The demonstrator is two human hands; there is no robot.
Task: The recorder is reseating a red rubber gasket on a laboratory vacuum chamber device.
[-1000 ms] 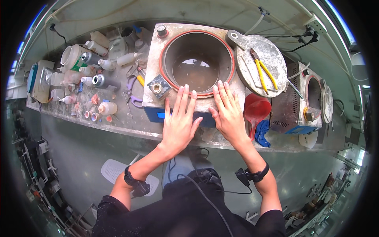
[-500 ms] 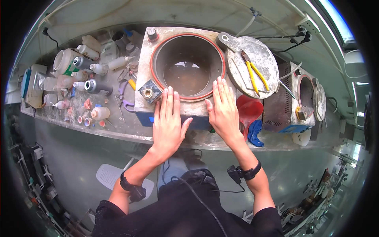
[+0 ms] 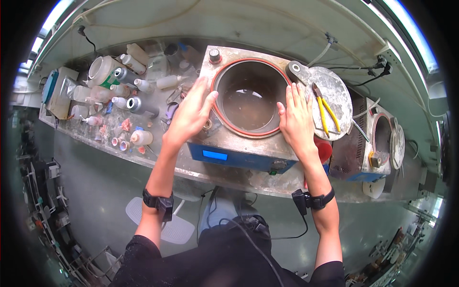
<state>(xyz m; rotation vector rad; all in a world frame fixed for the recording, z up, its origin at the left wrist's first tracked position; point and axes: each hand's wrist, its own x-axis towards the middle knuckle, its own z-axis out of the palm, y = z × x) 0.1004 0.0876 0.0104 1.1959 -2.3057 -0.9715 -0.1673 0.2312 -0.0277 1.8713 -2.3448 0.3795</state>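
Note:
A metal pressure pot with a boxy body and blue front panel stands on the bench before me. Inside its round chamber, ringed by a red gasket, lies murky brownish liquid. My left hand is at the left of the ring, fingers stretched out, partly covering a square metal fitting. At the ring's right edge my right hand lies with straight fingers on or just over the top. Neither hand holds anything. The round lid is swung out to the right, with yellow-handled pliers lying on it.
Several bottles and a white tub crowd the bench's left part, with purple-handled scissors near my left hand. A smaller similar pot stands at the right. A red bowl sits partly behind my right wrist. Below is a perforated stool.
My hands have moved apart from the pot's front edge, the left to the ring's left side, the right along its right side. The view has shifted, showing more of the blue panel.

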